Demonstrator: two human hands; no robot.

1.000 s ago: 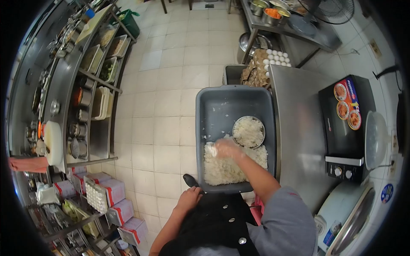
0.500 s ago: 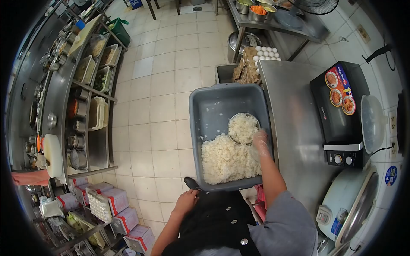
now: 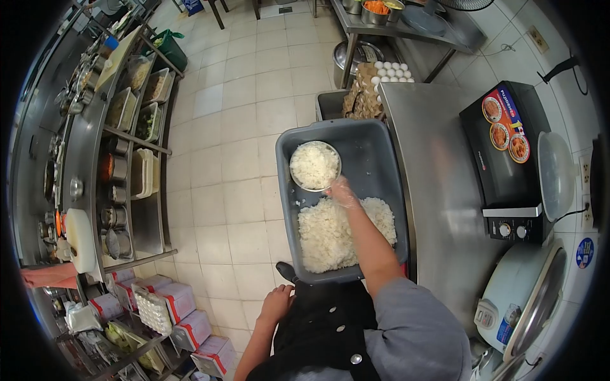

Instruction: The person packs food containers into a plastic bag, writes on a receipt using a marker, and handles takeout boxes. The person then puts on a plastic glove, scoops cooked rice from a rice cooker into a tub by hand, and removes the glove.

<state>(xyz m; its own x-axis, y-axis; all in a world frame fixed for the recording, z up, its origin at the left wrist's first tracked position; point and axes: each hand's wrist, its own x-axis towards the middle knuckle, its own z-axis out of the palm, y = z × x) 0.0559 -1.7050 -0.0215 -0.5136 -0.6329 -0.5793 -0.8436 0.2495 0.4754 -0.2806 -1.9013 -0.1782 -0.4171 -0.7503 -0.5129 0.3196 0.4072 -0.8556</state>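
A grey rectangular tub (image 3: 375,136) stands in front of me, with loose white rice (image 3: 327,235) heaped in its near half. Towards its far left corner sits a round metal bowl (image 3: 315,166) filled with rice. My right hand (image 3: 343,192), in a clear plastic glove, is at the bowl's near right rim, its fingers closed on the edge. My left hand (image 3: 277,303) is bare and rests against the black apron, fingers lying fairly flat, holding nothing visible.
On the right are a steel counter (image 3: 432,171), a black microwave (image 3: 508,152) and a large rice cooker (image 3: 508,305). Egg trays (image 3: 365,95) lie beyond the tub. Steel shelving (image 3: 82,159) with pots and containers runs along the left, above stacked boxes (image 3: 190,330).
The rice-filled bowl has moved from the tub's right side to its far left. My right hand has gone left with it. My left hand has stayed at the apron.
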